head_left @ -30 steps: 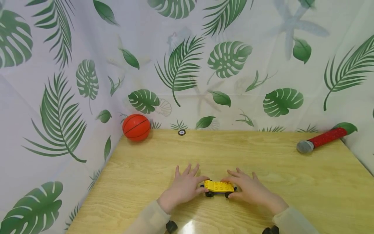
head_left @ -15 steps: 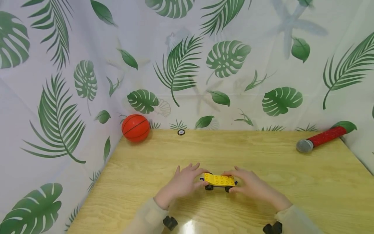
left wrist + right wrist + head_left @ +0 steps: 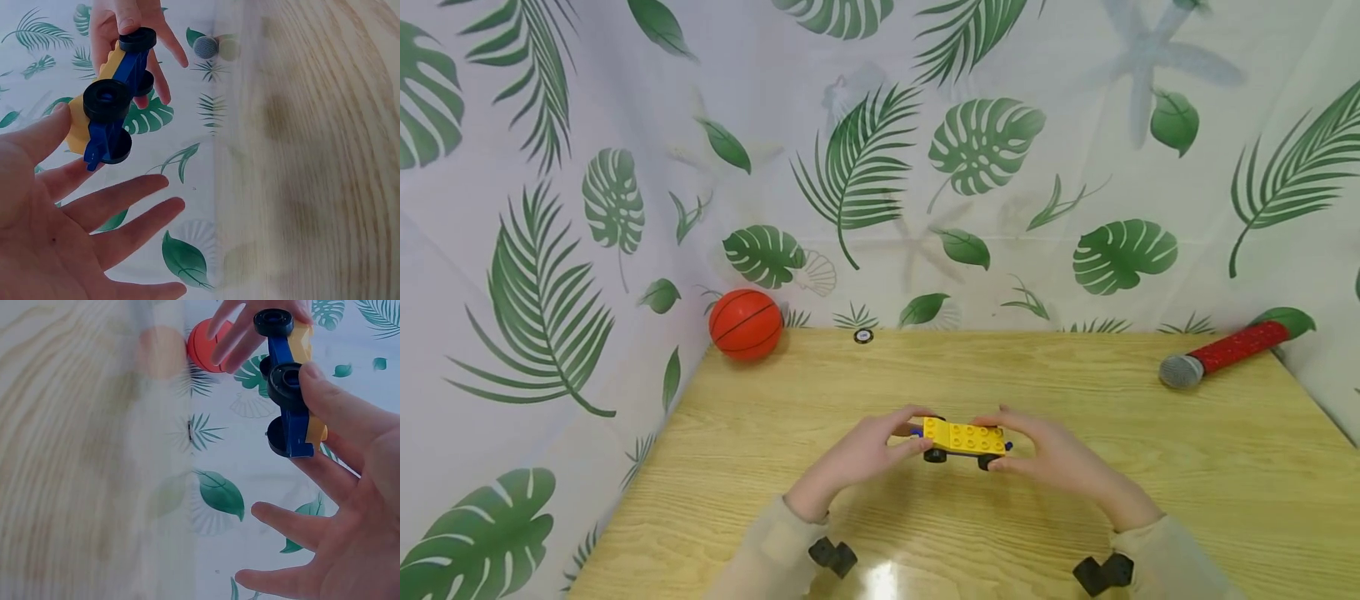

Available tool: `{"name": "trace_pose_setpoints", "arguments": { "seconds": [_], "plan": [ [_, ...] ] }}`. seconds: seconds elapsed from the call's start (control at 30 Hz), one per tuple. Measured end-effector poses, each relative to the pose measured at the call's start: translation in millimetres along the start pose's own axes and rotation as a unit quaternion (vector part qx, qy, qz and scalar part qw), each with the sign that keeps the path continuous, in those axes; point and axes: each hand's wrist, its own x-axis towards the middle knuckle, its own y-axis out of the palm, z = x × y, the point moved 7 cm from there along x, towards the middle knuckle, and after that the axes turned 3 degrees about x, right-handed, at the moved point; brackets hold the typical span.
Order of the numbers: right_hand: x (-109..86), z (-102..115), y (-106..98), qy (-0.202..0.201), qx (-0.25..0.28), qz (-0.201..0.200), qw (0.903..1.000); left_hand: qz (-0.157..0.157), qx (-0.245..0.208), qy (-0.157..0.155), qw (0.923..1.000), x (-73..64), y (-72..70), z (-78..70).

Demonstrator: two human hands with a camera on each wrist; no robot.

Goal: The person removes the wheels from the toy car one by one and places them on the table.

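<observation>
A toy car (image 3: 966,437) with a studded yellow top, blue chassis and black wheels is held up above the table between both hands. My left hand (image 3: 874,450) pinches its left end between thumb and index finger. At the other end, my right hand (image 3: 1051,450) grips it by thumb and fingers near a rear wheel. In the left wrist view the blue underside of the toy car (image 3: 128,75) shows, and the other fingers of the left hand (image 3: 69,231) spread free. The right wrist view shows the toy car (image 3: 290,387) over the right hand's thumb side.
An orange-red ball (image 3: 746,325) with black lines sits at the table's back left corner. Near the back edge lies a small round black-and-white chip (image 3: 863,336). A red microphone (image 3: 1225,354) with a grey head lies at the back right. Leaf-printed cloth (image 3: 880,167) hangs behind the wooden table (image 3: 955,533).
Both hands have raised the toy car from the table, and it has moved up in the head view. The ball, chip and microphone stay in place.
</observation>
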Motion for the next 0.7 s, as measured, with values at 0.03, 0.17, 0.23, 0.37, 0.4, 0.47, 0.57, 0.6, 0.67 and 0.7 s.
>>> {"name": "trace_pose_setpoints", "arguments": {
  "seconds": [0.03, 0.17, 0.23, 0.37, 0.4, 0.47, 0.57, 0.6, 0.67, 0.7],
  "plan": [
    [0.7, 2.0, -1.2, -0.003, -0.003, -0.004, 1.0, 0.0, -0.007, 0.001, 1.0, -0.1, -1.5, -0.5],
    [2.5, 7.4, -5.0, -0.009, 0.004, -0.016, 0.9998, -0.004, -0.033, 0.004, 0.9994, -1.2, -6.1, -2.3],
    [3.2, 9.7, -6.3, -0.01, 0.013, -0.02, 0.9997, -0.007, -0.047, 0.005, 0.9988, -1.6, -7.6, -2.8],
    [3.6, 14.9, -9.8, -0.012, 0.022, -0.032, 0.9992, -0.013, -0.081, 0.006, 0.9966, -2.7, -9.6, -2.9],
    [3.7, 16.4, -10.6, -0.013, 0.024, -0.035, 0.999, -0.014, -0.092, 0.005, 0.9957, -3.0, -10.1, -3.3],
    [3.9, 17.0, -11.8, -0.004, 0.031, -0.04, 0.9987, -0.016, -0.113, 0.007, 0.9935, -3.6, -11.2, -3.9],
    [4.2, 16.5, -12.5, 0.012, 0.05, -0.043, 0.9978, -0.019, -0.144, 0.009, 0.9894, -4.9, -12.6, -5.6],
    [4.2, 15.9, -12.7, 0.017, 0.057, -0.044, 0.9973, -0.02, -0.155, 0.008, 0.9877, -5.3, -12.8, -5.7],
    [4.4, 15.6, -13.1, 0.023, 0.072, -0.047, 0.996, -0.023, -0.174, 0.008, 0.9844, -6.3, -13.4, -5.7],
    [4.6, 16.2, -13.4, 0.021, 0.079, -0.049, 0.9955, -0.024, -0.186, 0.008, 0.9822, -6.8, -13.6, -5.8]
  ]
}}
